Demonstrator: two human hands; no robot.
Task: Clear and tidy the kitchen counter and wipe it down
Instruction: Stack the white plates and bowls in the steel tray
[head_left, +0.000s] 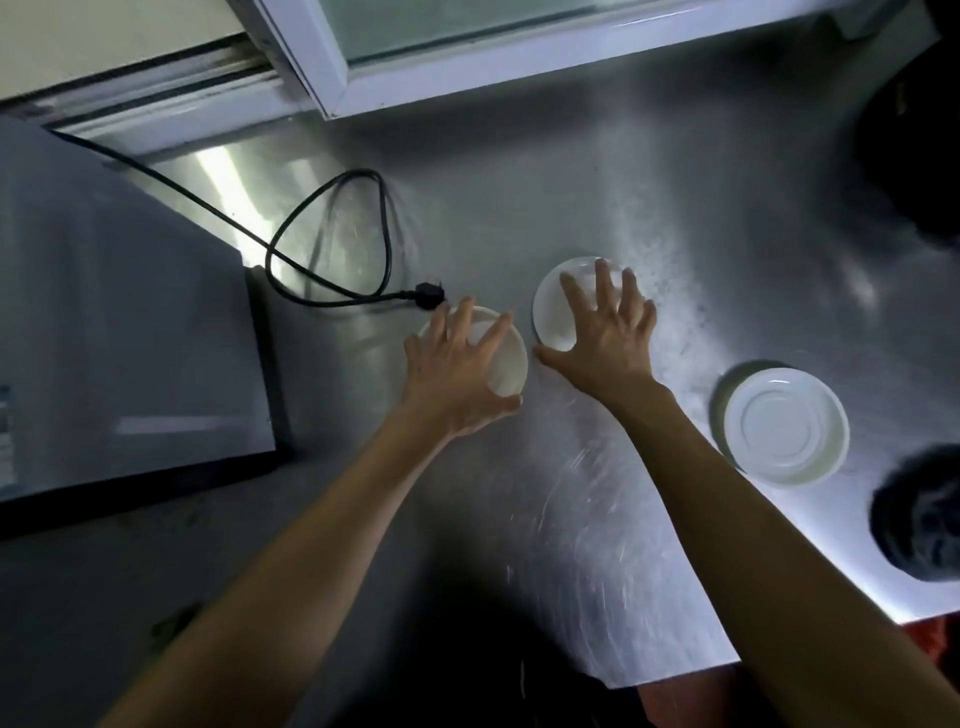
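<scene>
- Small round white ceramic bowl (501, 358) and flat round white ceramic plate (558, 306), mid-desk (597, 519).
- Left hand (457, 374) grips bowl rim, fingers curled; right hand (608, 332) spread flat, pressing plate.
- Judgement: glazed, stiff, breakable, slippery; hold at rims.

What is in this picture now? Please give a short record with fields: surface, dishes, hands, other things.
surface: steel counter, scratched
dishes: white bowl at left; white plate in the middle; upside-down plate at right, untouched
hands: left hand spread over the bowl, thumb at its rim; right hand spread over the middle plate
other things: black power cord with plug; grey appliance at left
</scene>
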